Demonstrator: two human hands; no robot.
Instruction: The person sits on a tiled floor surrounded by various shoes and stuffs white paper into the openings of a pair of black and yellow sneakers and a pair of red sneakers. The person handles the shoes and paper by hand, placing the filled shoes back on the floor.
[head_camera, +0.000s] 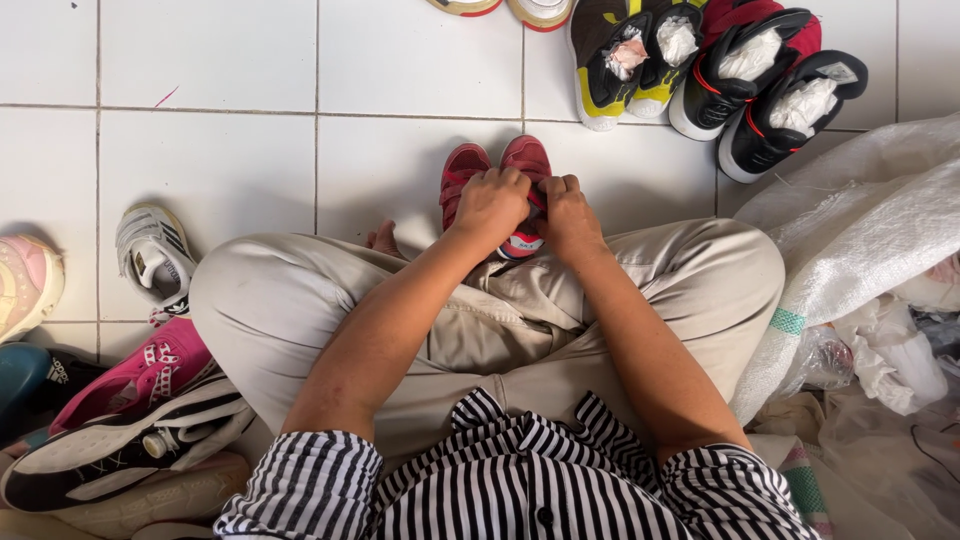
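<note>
Pair of small red shoes (470, 172) side by side on white tiled floor (210, 60), toes away from person, just past crossed legs. Left hand (492, 203) and right hand (568, 212) both closed, fingers gripping the right-side shoe; heel shows white and blue.

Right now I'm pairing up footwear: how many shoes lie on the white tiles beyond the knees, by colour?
Red fabric shoes, left hand and right hand gripping one: 2
Black-and-yellow sneakers stuffed with paper: 2
Black-and-red sneakers stuffed with paper: 2
Pale shoes cut off by the top edge: 2
Total: 8
</note>
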